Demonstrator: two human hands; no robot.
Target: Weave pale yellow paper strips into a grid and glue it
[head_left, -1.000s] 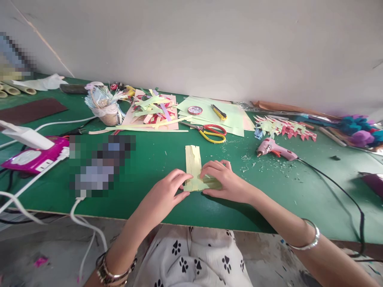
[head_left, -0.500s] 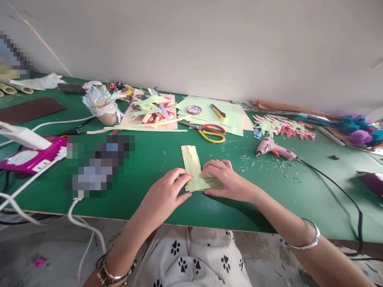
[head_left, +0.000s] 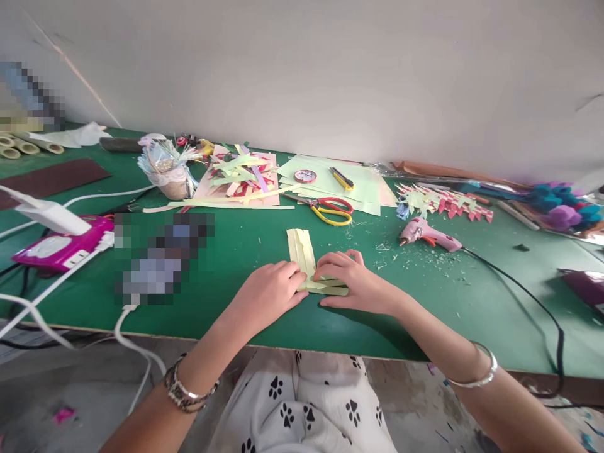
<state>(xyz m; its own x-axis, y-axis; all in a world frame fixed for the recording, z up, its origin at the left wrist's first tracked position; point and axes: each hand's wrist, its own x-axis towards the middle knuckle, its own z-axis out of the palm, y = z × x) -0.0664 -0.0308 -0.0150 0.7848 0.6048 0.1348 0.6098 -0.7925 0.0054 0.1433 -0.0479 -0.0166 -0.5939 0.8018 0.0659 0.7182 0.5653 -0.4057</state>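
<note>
Pale yellow-green paper strips (head_left: 302, 247) lie on the green table in an L shape, one group pointing away from me and the other running right. My left hand (head_left: 276, 286) is closed at the lower left corner of the strips, thumb and fingers together, covering that corner. My right hand (head_left: 352, 281) has its fingers curled down onto the sideways strips, with the thumb along their near edge, and holds them against the table. Its palm hides their right end. Beyond the strips lie scissors (head_left: 333, 209) with red and yellow handles.
A pink glue gun (head_left: 431, 236) with a black cord rests to the right, near paper scraps. Behind are pale green sheets (head_left: 302, 160) bearing a box cutter (head_left: 342, 178), and a pile of cut strips (head_left: 240, 170). A magenta power strip (head_left: 66, 242) and white cables are left.
My left hand has moved slightly right and closed over the strips' lower left corner. My right hand stays nearly in place on the strips. The view has shifted slightly.
</note>
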